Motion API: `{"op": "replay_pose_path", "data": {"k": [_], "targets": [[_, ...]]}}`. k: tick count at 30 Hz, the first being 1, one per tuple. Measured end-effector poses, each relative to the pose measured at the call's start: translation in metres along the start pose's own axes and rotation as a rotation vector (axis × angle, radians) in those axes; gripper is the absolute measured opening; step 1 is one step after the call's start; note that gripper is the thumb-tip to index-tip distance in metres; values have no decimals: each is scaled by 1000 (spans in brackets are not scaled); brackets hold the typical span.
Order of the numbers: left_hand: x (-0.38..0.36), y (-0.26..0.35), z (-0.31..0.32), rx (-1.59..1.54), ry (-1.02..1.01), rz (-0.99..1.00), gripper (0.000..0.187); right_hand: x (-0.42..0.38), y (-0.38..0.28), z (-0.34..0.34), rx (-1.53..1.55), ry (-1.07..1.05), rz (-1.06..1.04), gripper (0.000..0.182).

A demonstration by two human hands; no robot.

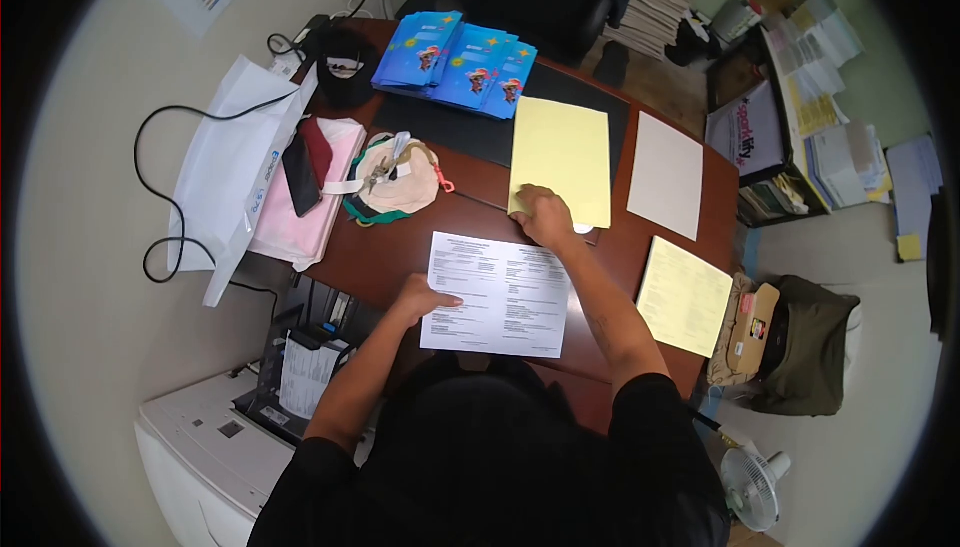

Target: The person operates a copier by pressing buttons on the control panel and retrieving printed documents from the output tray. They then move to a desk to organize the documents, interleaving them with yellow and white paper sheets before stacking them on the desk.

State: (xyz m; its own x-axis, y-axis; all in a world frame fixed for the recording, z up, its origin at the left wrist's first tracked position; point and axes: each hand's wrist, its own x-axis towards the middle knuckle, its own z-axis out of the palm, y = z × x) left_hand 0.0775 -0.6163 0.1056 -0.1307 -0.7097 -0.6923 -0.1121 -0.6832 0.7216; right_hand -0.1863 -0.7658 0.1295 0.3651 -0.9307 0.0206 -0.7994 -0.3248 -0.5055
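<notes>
A white sheet printed with two columns of text (500, 297) lies in front of me at the near edge of the desk. My left hand (416, 299) grips its left side, thumb on top and the other fingers hidden. Farther out, my right hand (543, 217) is closed at the lower left corner of a stack of blank yellow paper (562, 152), its fingers bent over the edge. To the right lie a blank off-white sheet (666, 177) and, nearer, a yellow printed stack (685, 292).
Blue booklets (465, 62) sit on a black desk mat at the back. Left of them are a round cloth pouch with keys (395, 177), a dark phone (302, 177), a pink packet (335, 209) and a white plastic bag (225, 162). A printer (215, 427) stands at lower left, a fan (750, 485) at lower right.
</notes>
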Motion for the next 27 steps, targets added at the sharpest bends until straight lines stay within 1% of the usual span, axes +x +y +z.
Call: {"op": "replay_pose_path", "data": {"k": [4, 10, 14, 17, 20, 23, 26, 27], "targets": [[0, -2, -1, -21, 2, -11, 49, 6, 3, 13, -32, -28, 64, 36], [2, -2, -3, -23, -12, 28, 52, 7, 3, 16, -34, 8, 69, 33], [3, -2, -4, -18, -20, 8, 51, 7, 8, 22, -39, 56, 51, 31], [4, -4, -4, -35, -28, 18, 50, 6, 7, 20, 7, 26, 86, 28], [2, 0, -4, -34, -25, 20, 50, 3, 1, 21, -30, 60, 54, 25], [1, -1, -4, -41, -21, 28, 50, 2, 3, 38, -73, 181, 31, 20], [0, 0, -4, -39, -21, 29, 49, 3, -10, 32, 98, 173, 155, 21], [0, -1, -4, -39, -21, 35, 48, 4, -11, 30, 186, 218, 247, 20]]}}
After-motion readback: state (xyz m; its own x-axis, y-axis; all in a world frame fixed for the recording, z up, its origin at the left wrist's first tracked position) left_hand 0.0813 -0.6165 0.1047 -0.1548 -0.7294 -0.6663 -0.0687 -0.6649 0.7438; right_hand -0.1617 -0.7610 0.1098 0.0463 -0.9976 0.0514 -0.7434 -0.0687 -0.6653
